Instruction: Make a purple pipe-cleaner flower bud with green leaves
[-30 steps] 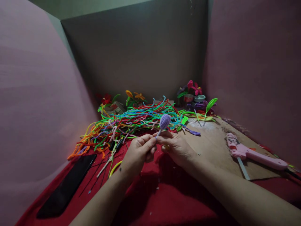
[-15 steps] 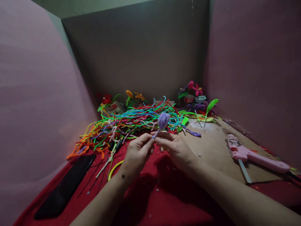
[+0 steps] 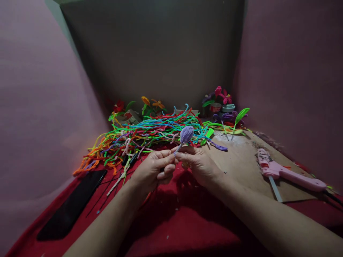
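Note:
A small purple pipe-cleaner bud [image 3: 186,134] on a thin stem stands up between my two hands, above the red cloth [image 3: 171,225]. My left hand [image 3: 151,172] pinches the lower end of the stem with thumb and fingers. The fingers of my right hand [image 3: 198,165] close on the stem just below the bud. Both hands meet at the middle of the view, in front of a big heap of coloured pipe cleaners [image 3: 142,137].
A pink glue gun [image 3: 284,173] lies on a brown board [image 3: 241,160] at the right. A black flat object [image 3: 71,204] lies at the left on the cloth. Finished pipe-cleaner flowers [image 3: 222,98] and small jars [image 3: 227,107] stand at the back. Pink walls close in both sides.
The head view has tipped slightly, so everything sits a little lower. My hands have stayed together on the purple bud's stem, with my left fingers shifting a little on it.

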